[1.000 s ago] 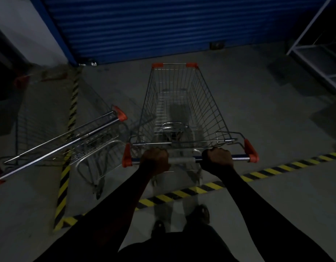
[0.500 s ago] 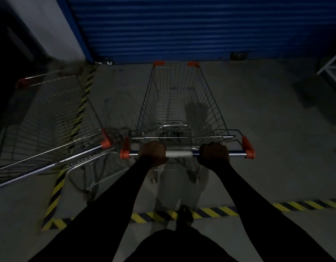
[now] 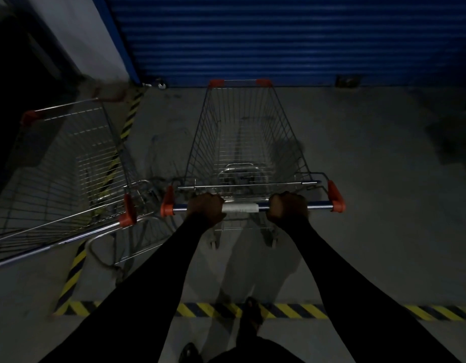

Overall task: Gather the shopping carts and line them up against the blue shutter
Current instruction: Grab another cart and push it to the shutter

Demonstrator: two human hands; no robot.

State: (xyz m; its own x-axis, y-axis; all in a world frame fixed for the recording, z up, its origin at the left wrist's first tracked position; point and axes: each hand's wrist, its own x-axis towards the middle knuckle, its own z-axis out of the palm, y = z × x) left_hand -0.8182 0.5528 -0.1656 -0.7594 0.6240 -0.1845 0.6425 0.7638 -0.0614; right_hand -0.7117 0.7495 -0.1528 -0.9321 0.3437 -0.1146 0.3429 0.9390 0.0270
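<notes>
STEP: person is pushing cart (image 3: 242, 142) at frame centre, nose close to shutter (image 3: 253, 40) (contact unclear) | GRIP: left hand (image 3: 205, 208) and right hand (image 3: 288, 208) are both clenching the handle (image 3: 239, 207) | NEXT: seemingly calling for a short, straight shove | AROUND: second cart (image 3: 69, 166) is sitting askew at left, just beside, crowding the lane; striped tape (image 3: 292, 310) is crossing lower frame

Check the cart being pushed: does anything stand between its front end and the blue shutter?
Nothing visible does. The pushed cart points straight at the blue shutter, its front rim seemingly close to the shutter's base. The second cart stands to its left, beside it rather than ahead.
</notes>
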